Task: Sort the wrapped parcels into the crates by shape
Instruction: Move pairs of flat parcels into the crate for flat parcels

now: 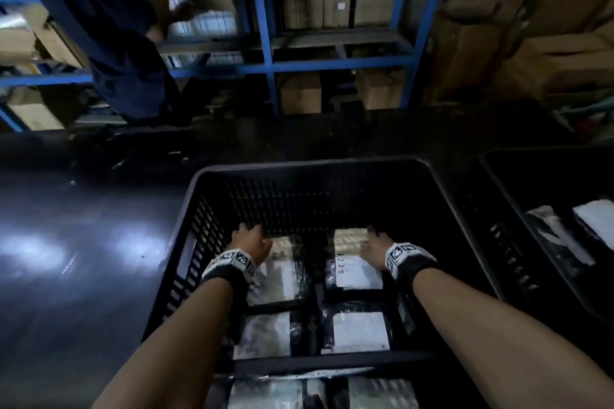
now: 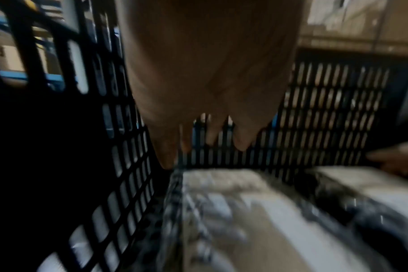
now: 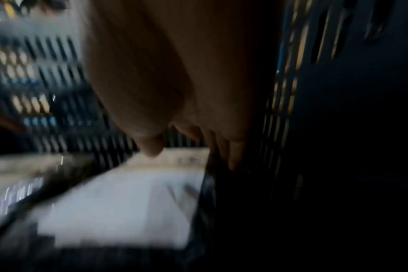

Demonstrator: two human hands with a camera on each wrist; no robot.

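Black perforated plastic crate (image 1: 212, 226); glossy film-wrapped parcels (image 1: 280, 272) with matt paper labels.

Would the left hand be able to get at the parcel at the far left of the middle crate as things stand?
Probably yes. The left hand is already inside the black crate, fingers extended over the far-left parcel beside the slotted wall; nothing lies between them. Whether it touches is unclear through blur.

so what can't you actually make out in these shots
- Label text on the far right parcel: too small in the head view, motion-blurred in the right wrist view.
- Left hand grip: the fingertips are blurred in the head and left wrist views, so contact with the far left parcel is unclear.
- Second crate: cut off by the right edge of the head view.
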